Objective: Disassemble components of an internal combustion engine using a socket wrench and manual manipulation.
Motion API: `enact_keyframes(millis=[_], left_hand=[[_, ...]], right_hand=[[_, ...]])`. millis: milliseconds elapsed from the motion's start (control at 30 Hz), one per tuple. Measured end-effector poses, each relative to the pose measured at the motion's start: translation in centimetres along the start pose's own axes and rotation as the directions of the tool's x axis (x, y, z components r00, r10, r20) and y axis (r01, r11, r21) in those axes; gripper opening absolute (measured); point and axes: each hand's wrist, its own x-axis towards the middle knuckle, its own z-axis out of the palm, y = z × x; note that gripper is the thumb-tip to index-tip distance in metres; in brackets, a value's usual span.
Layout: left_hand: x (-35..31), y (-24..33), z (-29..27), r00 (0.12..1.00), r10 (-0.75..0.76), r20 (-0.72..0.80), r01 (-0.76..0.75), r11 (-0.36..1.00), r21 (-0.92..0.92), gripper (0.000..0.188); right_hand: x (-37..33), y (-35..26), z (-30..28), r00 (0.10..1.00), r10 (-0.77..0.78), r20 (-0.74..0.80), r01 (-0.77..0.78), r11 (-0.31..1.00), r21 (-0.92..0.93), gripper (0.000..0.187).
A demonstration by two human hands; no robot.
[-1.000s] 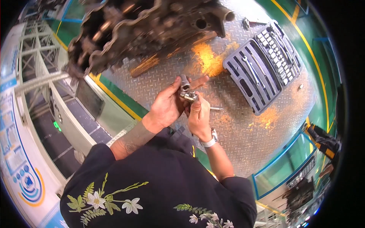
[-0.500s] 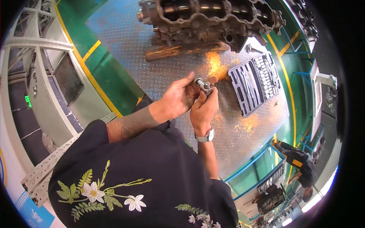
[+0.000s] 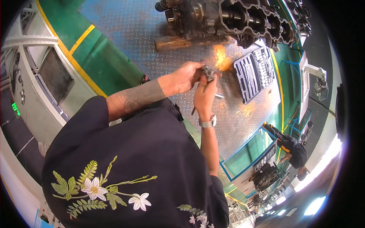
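My left hand and my right hand meet in front of me, both closed around a small silver metal part. Its exact kind is partly hidden by my fingers. The thumb of my right hand presses against it from below, and the fingertips of my left hand touch its upper left side. Just right of my right hand shows a short silver rod end; whether I hold it or it lies on the table I cannot tell. A watch sits on my right wrist.
A large engine block stands at the far side, with a wooden beam beneath its near edge. An open socket tool case lies to the right on the metal-plate table. Another person is at the lower right.
My view has turned, so the engine block and tool case appear shifted. Both hands stay together on the metal part, which is now turned differently and more covered by my fingers.
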Motion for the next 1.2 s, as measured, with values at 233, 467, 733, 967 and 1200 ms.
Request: enact_keyframes(millis=[233, 467, 733, 967, 1200], left_hand=[[0.4, 4.3, 3.6, 0.993, 0.073, 0.092, -0.073, 0.997, -0.001, 0.028], [2.8, 6.2, 3.8, 0.950, 0.209, 0.234, -0.147, 0.956, -0.256, 0.017], [1.1, 5.8, 3.6, 0.963, 0.202, 0.179, -0.172, 0.970, -0.170, 0.023], [-0.6, 0.4, 1.4, 0.912, 0.400, 0.095, -0.403, 0.824, 0.399, 0.040], [-1.3, -2.8, 2.7, 0.969, 0.247, 0.030, -0.249, 0.955, 0.161, 0.037]], right_hand=[[4.8, -3.8, 0.0, 0.988, -0.013, -0.155, -0.015, 0.984, -0.177, 0.030], [9.2, -5.9, -0.4, 0.996, -0.030, -0.085, 0.016, 0.988, -0.155, 0.024], [10.7, -7.2, -0.2, 0.992, 0.111, -0.058, -0.123, 0.956, -0.266, 0.022], [12.2, -9.4, -0.7, 0.981, 0.196, -0.009, -0.172, 0.839, -0.515, 0.035], [11.9, -9.2, 0.4, 0.989, 0.135, -0.055, -0.146, 0.901, -0.408, 0.026]])
